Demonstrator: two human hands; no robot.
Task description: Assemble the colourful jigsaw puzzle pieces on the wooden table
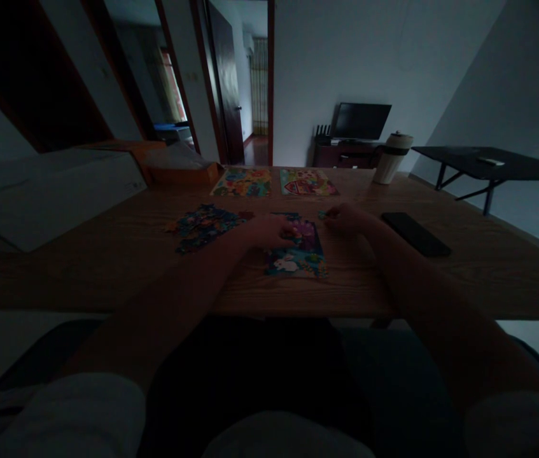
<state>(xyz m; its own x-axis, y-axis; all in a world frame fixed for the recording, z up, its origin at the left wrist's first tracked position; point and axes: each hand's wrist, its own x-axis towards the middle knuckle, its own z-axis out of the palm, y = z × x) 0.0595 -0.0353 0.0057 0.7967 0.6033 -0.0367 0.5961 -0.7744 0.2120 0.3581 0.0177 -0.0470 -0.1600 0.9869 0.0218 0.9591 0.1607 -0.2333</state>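
Observation:
A partly assembled jigsaw puzzle (298,254) lies on the wooden table (107,267) in front of me. My left hand (269,230) rests on its upper left part, fingers curled down onto the pieces. My right hand (345,217) sits at the puzzle's upper right corner, fingers pinched on a small puzzle piece (322,215). A heap of loose puzzle pieces (202,226) lies to the left of my left hand. The room is dim and small details are hard to read.
Two finished puzzles (242,182) (306,182) lie at the table's far side. A white tumbler (392,158) stands far right, a black phone (415,233) lies right of my hand. An orange box (178,166) and white board (44,191) sit left.

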